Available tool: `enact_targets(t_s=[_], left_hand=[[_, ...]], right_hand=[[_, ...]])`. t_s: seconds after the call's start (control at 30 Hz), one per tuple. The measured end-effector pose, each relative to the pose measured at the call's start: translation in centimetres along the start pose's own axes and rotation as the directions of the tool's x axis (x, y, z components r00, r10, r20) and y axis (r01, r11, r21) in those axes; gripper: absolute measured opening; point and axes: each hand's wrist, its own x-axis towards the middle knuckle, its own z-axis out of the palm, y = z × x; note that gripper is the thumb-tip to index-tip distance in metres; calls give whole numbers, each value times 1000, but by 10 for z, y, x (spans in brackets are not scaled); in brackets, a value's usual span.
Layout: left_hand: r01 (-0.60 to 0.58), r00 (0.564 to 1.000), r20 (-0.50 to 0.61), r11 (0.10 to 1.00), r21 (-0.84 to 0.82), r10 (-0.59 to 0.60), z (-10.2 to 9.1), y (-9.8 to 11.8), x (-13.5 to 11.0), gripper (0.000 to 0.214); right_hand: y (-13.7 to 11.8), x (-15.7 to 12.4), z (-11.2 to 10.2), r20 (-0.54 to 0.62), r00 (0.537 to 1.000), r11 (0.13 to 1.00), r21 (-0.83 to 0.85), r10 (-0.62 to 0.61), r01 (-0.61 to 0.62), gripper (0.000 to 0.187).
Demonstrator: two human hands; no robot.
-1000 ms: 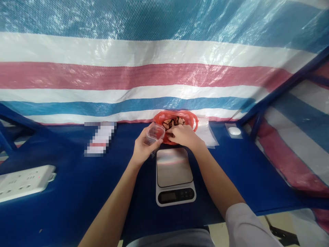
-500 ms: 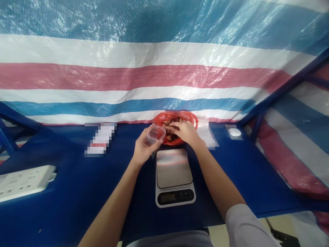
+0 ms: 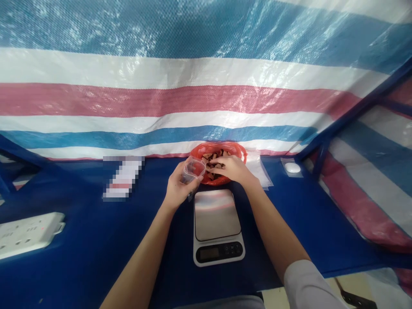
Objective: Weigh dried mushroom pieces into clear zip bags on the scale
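Observation:
My left hand grips a small clear plastic cup and tilts it at the left rim of a red plastic bag. Brown, dark-edged dried pieces fill the bag's opening. Over them reaches my right hand, its fingers stretched toward the cup and slightly apart; no piece shows clearly between them. Right in front of the bag, a white kitchen scale with a shiny metal plate lies between my forearms. Nothing rests on its plate, and its display looks dark.
Clear plastic bags lie right of the red bag, and a small white oval object sits farther right. On the left are a blurred-out paper and a white power strip. Striped sheeting hangs behind the blue table.
The view has shifted slightly, so most things sit a little lower. My right hand stays over the pieces with its fingers moved slightly. My left hand keeps hold of the cup.

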Motion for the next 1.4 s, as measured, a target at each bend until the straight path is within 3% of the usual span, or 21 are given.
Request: enact_targets(t_s=[0.1, 0.23, 0.57, 1.03, 1.23, 1.4], left_hand=[[6, 1000, -9, 1000, -15, -6, -1, 1, -1, 62], [-9, 1000, -11, 999, -31, 9, -2, 0, -1, 64], [-36, 999, 8, 998, -57, 37, 1, -3, -4, 57], [-49, 998, 32, 997, -54, 51, 2, -6, -5, 56], [-50, 998, 36, 998, -40, 52, 3, -8, -7, 57], [-52, 998, 41, 998, -29, 54, 3, -4, -6, 53]], right_hand=[[14, -1, -4, -8, 1000, 999, 43, 11, -10, 29], [25, -2, -10, -22, 999, 999, -35, 37, -38, 24], [5, -6, -25, 73, 983, 929, -346, 169, -134, 30], [13, -4, -15, 9, 977, 916, -351, 211, -195, 27], [18, -7, -17, 43, 991, 951, -290, 123, -106, 29], [20, -8, -18, 59, 991, 954, -283, 123, -102, 29]])
